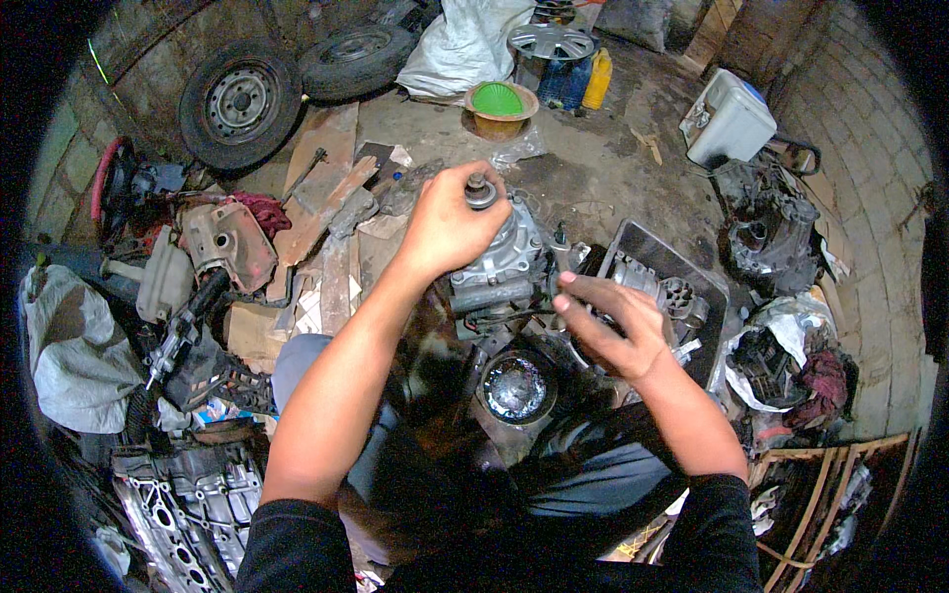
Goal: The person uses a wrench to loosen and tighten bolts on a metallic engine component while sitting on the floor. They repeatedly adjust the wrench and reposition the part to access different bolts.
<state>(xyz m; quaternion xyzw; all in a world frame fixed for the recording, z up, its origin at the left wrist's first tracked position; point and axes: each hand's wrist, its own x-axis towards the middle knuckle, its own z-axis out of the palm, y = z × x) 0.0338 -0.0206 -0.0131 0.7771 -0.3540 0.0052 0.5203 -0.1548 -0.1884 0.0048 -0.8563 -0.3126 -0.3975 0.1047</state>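
Note:
My left hand (457,225) is closed around a metal shaft (479,192), whose stepped round end shows above the fingers. The shaft stands over a grey cast-metal housing (506,259) in front of me; where the two meet is hidden by my hand. To the right, my right hand (621,321) has its fingers stretched out and apart, with the tips close to the housing's right side. It hovers beside a black tray (714,287) of metal parts, among them a light cast piece (679,296). Nearer to my body sits a round container (517,387) with a shiny, wet-looking inside.
Two wheels (240,104) lean at the far left, near a white sack (465,44). A basin with a green bowl (497,99) stands ahead. Dark gearbox-like castings (771,227) lie right; an engine cylinder head (188,509) lies lower left. Wood and cardboard scraps (321,208) litter the left floor.

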